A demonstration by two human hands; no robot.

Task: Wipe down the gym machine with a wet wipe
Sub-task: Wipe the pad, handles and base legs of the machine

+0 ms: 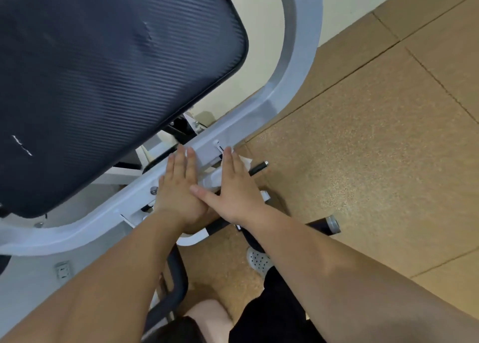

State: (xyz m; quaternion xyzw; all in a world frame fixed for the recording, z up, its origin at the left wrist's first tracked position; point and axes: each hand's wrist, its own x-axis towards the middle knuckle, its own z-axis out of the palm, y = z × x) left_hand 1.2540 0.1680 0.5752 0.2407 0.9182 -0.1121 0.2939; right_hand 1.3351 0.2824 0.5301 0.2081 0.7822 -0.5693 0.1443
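The gym machine has a white tubular frame (290, 65) and a large dark ribbed pad (108, 83) filling the upper left. Both my hands lie flat, fingers straight, on the frame's lower bar. My left hand (178, 187) presses on the bar just below the pad. My right hand (233, 184) lies beside it, its thumb across the back of my left hand. A white wet wipe (246, 160) shows under and past my right fingertips, and a strip of it (199, 161) between the two hands.
Black handle bars (259, 167) (324, 224) stick out to the right of the frame. Brown rubber floor tiles (375, 148) spread to the right. My legs in dark shorts and a white perforated shoe (259, 261) are below. A cream wall stands behind the frame.
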